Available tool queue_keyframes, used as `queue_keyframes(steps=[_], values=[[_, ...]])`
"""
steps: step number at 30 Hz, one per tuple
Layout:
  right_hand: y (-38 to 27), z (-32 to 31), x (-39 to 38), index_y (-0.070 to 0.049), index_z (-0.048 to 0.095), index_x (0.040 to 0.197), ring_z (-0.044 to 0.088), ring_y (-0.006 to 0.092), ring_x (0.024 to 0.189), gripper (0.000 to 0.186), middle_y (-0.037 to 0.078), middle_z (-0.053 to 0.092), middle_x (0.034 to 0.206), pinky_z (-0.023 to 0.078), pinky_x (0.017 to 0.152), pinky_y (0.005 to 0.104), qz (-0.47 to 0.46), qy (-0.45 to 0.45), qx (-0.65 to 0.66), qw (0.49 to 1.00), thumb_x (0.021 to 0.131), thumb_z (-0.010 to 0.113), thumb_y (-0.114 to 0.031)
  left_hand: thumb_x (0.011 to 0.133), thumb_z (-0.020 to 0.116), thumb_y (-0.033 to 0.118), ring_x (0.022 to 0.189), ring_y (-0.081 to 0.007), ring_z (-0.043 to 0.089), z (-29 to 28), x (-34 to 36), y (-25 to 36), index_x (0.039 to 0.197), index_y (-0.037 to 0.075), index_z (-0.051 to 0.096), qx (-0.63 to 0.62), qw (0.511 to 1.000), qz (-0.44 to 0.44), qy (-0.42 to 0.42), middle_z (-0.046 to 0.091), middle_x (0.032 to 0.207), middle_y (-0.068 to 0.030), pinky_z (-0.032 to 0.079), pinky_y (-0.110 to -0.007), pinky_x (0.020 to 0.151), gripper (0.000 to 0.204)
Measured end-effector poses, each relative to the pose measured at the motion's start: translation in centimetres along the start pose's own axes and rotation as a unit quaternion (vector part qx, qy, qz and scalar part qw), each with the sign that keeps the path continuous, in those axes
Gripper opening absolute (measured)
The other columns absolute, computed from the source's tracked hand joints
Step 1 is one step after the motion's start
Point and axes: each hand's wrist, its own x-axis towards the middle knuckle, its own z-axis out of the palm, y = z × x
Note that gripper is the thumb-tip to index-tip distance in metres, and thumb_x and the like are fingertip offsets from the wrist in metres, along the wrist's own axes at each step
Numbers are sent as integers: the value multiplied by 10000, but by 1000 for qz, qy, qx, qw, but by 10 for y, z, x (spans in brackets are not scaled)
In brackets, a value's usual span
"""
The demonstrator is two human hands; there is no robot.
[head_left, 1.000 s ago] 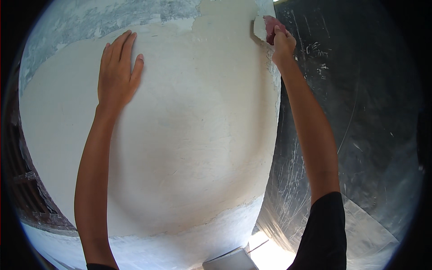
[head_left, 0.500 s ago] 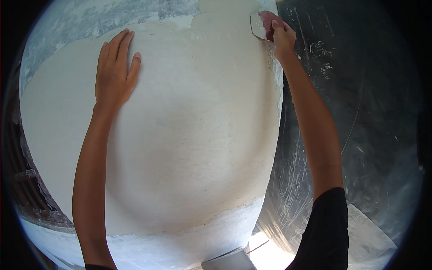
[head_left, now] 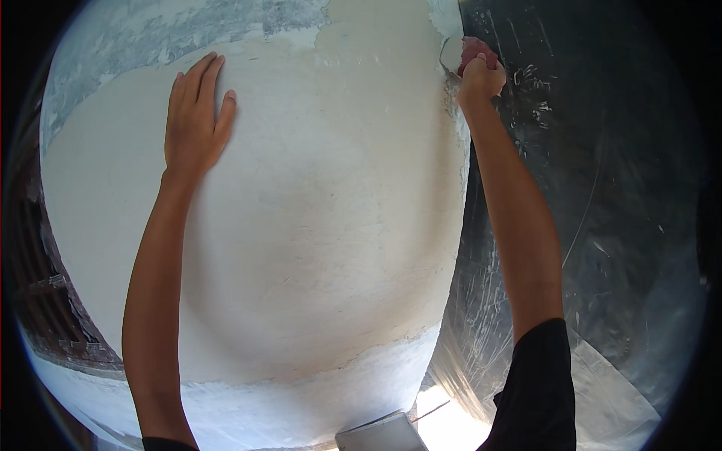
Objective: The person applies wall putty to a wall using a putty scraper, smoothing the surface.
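Note:
A pale plastered wall panel (head_left: 301, 225) fills the middle of the head view. High on its left part, my left hand (head_left: 197, 116) lies flat with fingers stretched out and thumb apart. At the panel's upper right edge, my right hand (head_left: 481, 79) is closed on a putty scraper (head_left: 477, 54) with a dark red grip. Its pale flat blade (head_left: 450, 54) rests against or very near the plaster. Part of the scraper is hidden by my fingers.
Dark sheeting (head_left: 602, 173), scratched and splashed with white, borders the panel on the right. Bluish-grey rough wall (head_left: 188, 34) shows above the plaster. Brown slatted frame (head_left: 45, 278) stands at the left. A grey flat object (head_left: 381, 434) lies at the bottom beside bright light.
My right hand has shifted right and slightly down with the scraper, so the red grip now overlaps the dark sheeting. My left hand keeps its place on the plaster.

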Motion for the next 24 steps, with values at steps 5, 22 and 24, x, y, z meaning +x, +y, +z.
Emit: queue_keyframes(steps=[5, 22, 24], values=[[14, 2, -12, 52, 638, 1135, 666, 293, 1004, 290, 189, 667, 1113, 533, 858, 379, -99, -167, 15, 981, 889, 644, -104, 954, 505, 175, 1346, -286, 415, -2, -4, 7, 1429, 83, 427, -26, 1000, 7, -9, 446, 1448, -94, 248, -473, 1185, 490], [-41, 33, -121, -75, 596, 1229, 492, 283, 1154, 345, 116, 660, 1120, 277, 1056, 463, -105, -350, -114, 924, 921, 627, -226, 951, 515, 166, 1389, -261, 374, -4, -7, 83, 1447, 95, 398, -87, 994, -43, -49, 419, 1478, -77, 167, -525, 1193, 515], [-39, 23, -96, -70, 599, 1214, 508, 302, 1152, 330, 106, 662, 1135, 305, 1038, 473, -45, -262, -123, 956, 922, 625, -221, 939, 534, 169, 1382, -260, 383, -8, -10, 87, 1434, 83, 412, -86, 994, -44, -50, 433, 1466, -85, 182, -521, 1189, 518]])
